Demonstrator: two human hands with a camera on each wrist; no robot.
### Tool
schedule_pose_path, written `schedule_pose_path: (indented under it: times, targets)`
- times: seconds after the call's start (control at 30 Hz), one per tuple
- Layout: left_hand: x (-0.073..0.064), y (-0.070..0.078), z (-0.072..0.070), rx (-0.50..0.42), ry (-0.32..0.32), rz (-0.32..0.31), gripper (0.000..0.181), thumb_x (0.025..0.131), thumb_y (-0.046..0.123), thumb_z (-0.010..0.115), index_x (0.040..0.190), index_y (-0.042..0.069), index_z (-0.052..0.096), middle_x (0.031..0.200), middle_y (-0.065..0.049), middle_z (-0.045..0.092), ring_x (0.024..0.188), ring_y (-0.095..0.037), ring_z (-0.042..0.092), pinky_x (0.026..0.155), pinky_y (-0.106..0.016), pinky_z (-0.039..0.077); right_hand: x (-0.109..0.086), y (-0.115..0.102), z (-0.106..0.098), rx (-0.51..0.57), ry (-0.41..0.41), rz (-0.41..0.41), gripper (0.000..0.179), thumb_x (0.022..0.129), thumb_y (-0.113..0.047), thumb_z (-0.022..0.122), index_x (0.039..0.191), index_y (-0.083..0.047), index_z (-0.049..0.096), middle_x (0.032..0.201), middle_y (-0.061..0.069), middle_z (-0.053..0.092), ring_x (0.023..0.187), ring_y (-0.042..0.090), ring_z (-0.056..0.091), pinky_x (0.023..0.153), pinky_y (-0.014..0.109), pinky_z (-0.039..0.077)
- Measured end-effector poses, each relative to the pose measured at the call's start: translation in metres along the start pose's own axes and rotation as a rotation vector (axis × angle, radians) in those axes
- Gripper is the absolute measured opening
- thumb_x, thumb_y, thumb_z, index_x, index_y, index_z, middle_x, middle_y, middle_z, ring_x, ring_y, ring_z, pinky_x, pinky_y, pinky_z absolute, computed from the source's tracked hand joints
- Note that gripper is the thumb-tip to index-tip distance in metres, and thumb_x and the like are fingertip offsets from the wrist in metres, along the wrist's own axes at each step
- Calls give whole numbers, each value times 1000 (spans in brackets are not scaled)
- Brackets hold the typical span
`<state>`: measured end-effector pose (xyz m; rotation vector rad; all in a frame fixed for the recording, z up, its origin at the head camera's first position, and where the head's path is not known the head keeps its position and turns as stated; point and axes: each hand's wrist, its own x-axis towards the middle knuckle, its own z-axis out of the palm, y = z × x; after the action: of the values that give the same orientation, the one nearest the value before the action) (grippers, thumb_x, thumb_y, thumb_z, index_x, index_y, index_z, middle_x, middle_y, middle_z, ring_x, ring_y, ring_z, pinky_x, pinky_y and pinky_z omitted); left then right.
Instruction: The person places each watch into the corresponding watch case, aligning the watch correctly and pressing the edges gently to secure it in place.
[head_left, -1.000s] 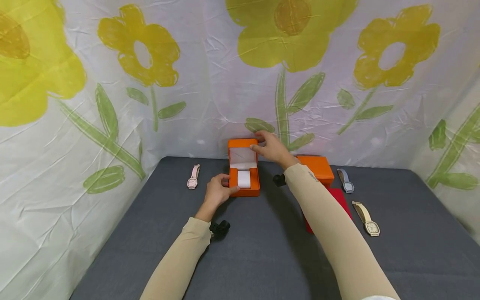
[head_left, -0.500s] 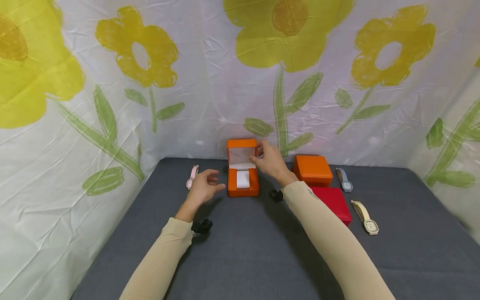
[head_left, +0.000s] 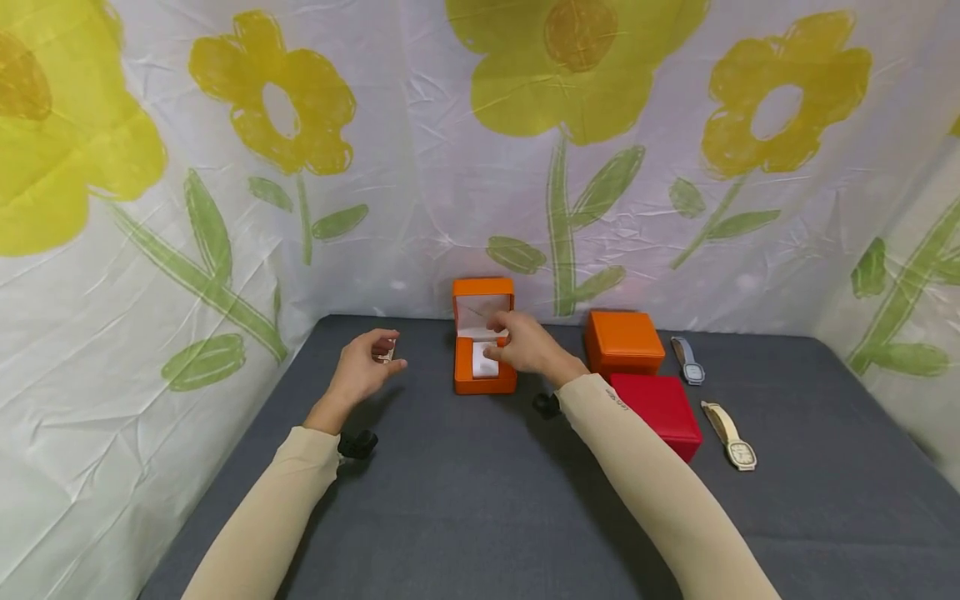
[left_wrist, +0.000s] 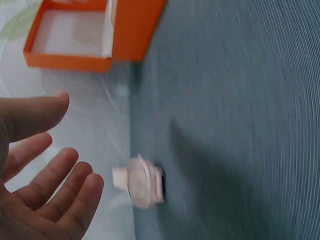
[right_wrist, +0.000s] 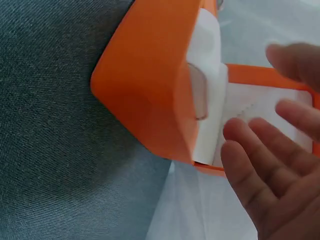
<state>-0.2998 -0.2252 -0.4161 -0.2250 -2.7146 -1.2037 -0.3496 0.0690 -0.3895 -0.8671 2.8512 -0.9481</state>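
An orange watch box (head_left: 485, 386) stands with its lid up at the back middle, a white cushion (head_left: 482, 360) inside. Over its right side hangs my right hand (head_left: 528, 346), fingertips in front of the cushion and lid; the right wrist view shows the fingers (right_wrist: 265, 160) loosely spread with nothing between them. My left hand (head_left: 356, 371) is left of the box, near a pink watch (left_wrist: 141, 182) that it partly hides in the head view. In the left wrist view, thumb and fingers (left_wrist: 75, 200) are parted and apart from the watch.
To the right sit a closed orange box (head_left: 625, 337) and a red box (head_left: 663, 412) in front of it. Beyond them lie a blue-grey watch (head_left: 689, 362) and a cream watch (head_left: 731, 437). A flowered curtain (head_left: 420, 208) hangs behind the dark grey table (head_left: 465, 517).
My left hand has let go of the orange box's left side and moved left to the pink watch. My right hand has come down from the lid toward the cushion.
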Motion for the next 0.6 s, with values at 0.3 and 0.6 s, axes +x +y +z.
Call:
schedule_pose_path:
  times: [0.3,0.6]
  targets:
    - [6,-27,-16,96,-73,18,49,81,8,75,127,2,56,117,-23,53,106,-40,55,88,-52,46,5,6,11,-80,-128,2,51,81,-30,78,125,-11,60,120,3,58,91,19,54,87,35,47]
    - [12,-42,-17,154,-190,-13,51,78,5,77,125,5,58,114,-21,57,104,-36,57,84,-49,47,10,12,14,-140,-209,-2,50,82,-28,77,127,-14,59,124,2,57,102,19,51,91,34,44]
